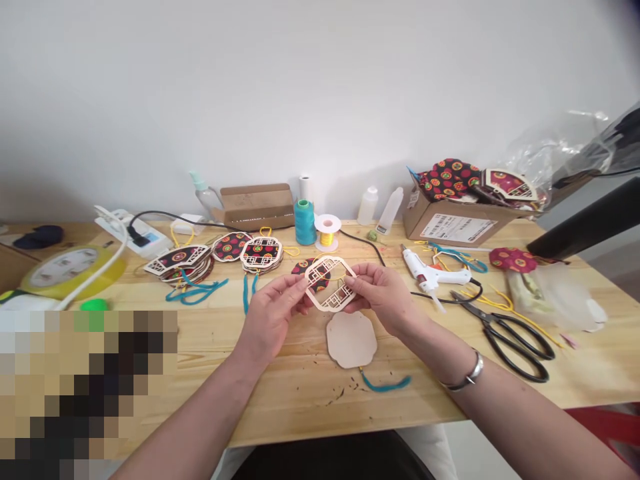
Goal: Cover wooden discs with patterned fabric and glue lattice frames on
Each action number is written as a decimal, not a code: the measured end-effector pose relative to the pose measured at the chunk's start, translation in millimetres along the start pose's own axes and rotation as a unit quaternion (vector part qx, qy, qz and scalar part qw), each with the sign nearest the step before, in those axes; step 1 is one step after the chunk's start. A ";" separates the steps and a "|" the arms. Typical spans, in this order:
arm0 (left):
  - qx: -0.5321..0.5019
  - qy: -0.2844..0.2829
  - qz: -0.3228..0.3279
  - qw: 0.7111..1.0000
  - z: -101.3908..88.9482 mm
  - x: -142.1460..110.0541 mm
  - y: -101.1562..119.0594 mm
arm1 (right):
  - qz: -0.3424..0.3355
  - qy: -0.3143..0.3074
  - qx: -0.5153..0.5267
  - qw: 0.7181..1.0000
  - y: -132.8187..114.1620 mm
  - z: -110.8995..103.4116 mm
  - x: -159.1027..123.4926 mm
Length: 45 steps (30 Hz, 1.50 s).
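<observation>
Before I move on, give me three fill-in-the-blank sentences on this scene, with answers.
The left hand and right hand hold the pale openwork wooden frame; the silver metal bracelet is on the ____ arm.
The white plastic spool carries ____ thread.
The paper label on the open brown cardboard box is ____.
Answers: right; yellow; white

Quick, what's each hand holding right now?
Left hand: closed, pinching the left edge of the wooden lattice frame.
Right hand: closed, pinching the right edge of the wooden lattice frame.

Head view, forward, down over tabletop [283,407]
</observation>
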<state>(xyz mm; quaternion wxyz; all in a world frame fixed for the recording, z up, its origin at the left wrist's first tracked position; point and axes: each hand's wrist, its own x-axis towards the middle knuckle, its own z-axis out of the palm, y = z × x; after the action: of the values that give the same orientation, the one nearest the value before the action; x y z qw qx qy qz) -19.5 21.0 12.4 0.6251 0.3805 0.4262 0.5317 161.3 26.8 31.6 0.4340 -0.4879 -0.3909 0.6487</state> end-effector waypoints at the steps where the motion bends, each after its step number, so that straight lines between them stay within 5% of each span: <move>1: 0.017 0.007 -0.003 1.000 0.3 -0.1 -1.1 | 0.004 0.007 -0.005 1.000 -0.8 -0.8 -1.4; 8: 0.087 0.013 -0.006 0.996 0.0 1.1 -7.4 | 0.006 0.020 -0.077 0.997 -6.5 -16.7 -8.0; 13: 0.157 -0.046 -0.034 0.986 -1.3 -0.4 -10.5 | -0.040 0.019 -0.159 0.986 -7.0 -35.8 -13.5; 20: 0.232 -0.127 -0.095 0.960 0.3 -3.5 -7.2 | 0.018 -0.039 -0.198 0.979 3.3 -53.0 -21.0; 37: 0.243 -0.089 -0.110 0.960 10.5 -6.6 -1.5 | 0.001 -0.035 -0.219 0.975 16.0 -59.6 -22.5; 42: 0.269 -0.072 -0.053 0.959 4.8 -6.3 -4.0 | -0.004 -0.039 -0.183 0.982 10.0 -58.6 -23.3; 45: 0.415 0.010 0.081 0.906 -3.6 -3.4 -12.7 | -0.037 0.024 -0.163 0.986 6.2 -62.1 -21.3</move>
<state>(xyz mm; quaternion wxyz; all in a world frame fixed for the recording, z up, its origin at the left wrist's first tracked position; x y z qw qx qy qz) -18.8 15.9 -0.2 0.3615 0.6334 0.5822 0.3594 223.7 9.8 18.5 0.3816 -0.5524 -0.4986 0.5482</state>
